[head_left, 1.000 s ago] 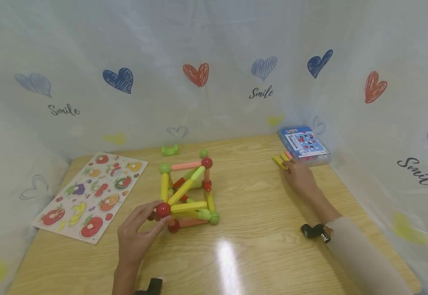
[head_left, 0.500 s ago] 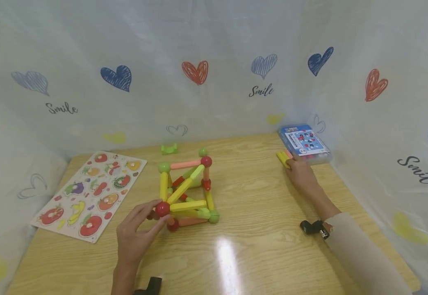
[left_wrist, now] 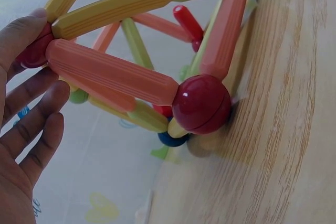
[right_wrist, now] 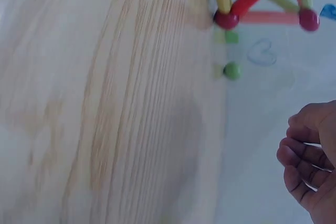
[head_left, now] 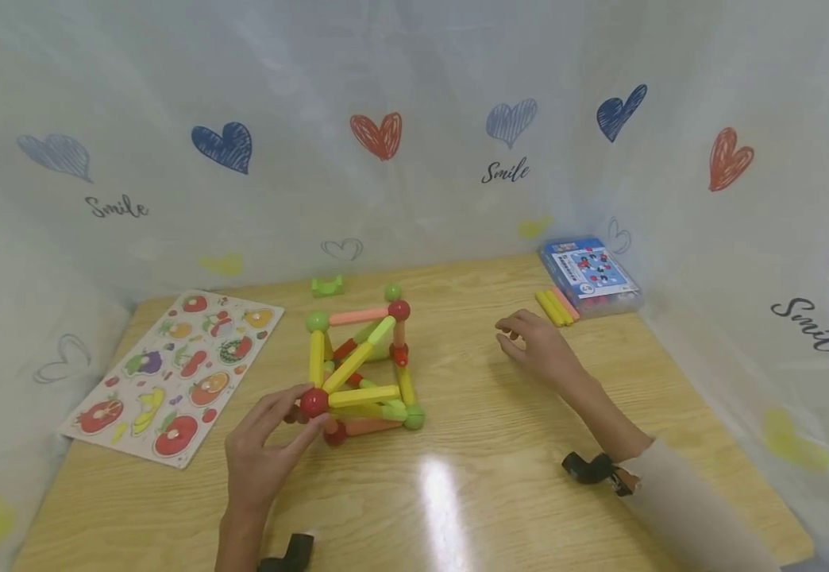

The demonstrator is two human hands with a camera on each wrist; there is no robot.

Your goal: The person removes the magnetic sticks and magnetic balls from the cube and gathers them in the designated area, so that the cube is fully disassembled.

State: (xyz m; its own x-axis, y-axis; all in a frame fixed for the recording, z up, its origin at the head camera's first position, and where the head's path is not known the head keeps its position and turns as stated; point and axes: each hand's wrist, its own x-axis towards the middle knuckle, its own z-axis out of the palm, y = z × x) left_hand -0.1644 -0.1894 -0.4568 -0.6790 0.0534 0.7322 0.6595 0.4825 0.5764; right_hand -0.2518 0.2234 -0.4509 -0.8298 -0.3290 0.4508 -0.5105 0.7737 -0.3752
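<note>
A cube-like frame of magnetic sticks and balls stands on the table, made of yellow, orange, green and red pieces. My left hand pinches the red ball at its upper near left corner, between thumb and fingers. The left wrist view has the same thumb over that ball, with the other fingers spread below. Right of the frame, my right hand hovers over the table with loosely bent fingers. In the right wrist view nothing shows between those fingers. Two yellow sticks and an orange stick lie just beyond it.
A blue toy box sits at the back right corner. Behind the frame are a loose green ball and a small green piece. A fruit puzzle board lies at the left. Printed curtains surround the table.
My right hand first drew the yellow sticks together beside the orange one, then let go and moved left towards the frame. The left hand keeps its hold on the red ball.
</note>
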